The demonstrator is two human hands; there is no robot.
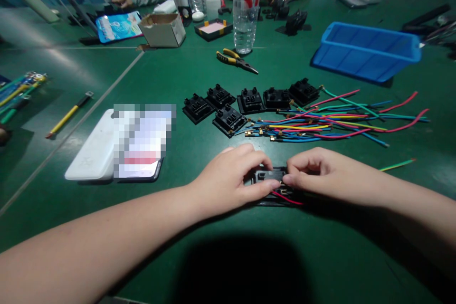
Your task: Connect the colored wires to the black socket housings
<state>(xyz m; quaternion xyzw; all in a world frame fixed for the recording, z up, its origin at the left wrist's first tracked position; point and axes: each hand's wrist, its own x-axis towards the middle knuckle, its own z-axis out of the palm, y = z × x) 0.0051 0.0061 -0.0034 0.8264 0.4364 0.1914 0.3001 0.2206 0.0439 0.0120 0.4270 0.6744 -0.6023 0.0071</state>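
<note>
A black plastic socket housing (pixel 269 176) lies on the green table in front of me, with a red wire (pixel 287 197) running out of its lower side. My left hand (pixel 238 173) is closed round the housing's left side, thumb in front and fingers behind. Over the right side, my right hand (pixel 320 171) is pinched with thumb and fingertips together; whatever it holds is hidden. Several similar black housings (pixel 230 119) sit beyond my hands. Beside them is a loose bundle of coloured wires (pixel 320 126) with metal terminals. A yellow-green wire (pixel 399 165) shows behind my right forearm.
Two phones (pixel 92 147) lie left of my hands. Yellow-handled pliers (pixel 237 61), a water bottle (pixel 245 19), a small carton (pixel 162 31) and a blue bin (pixel 370 52) stand farther back. A yellow wire piece (pixel 67 116) lies left. Two people sit across the table.
</note>
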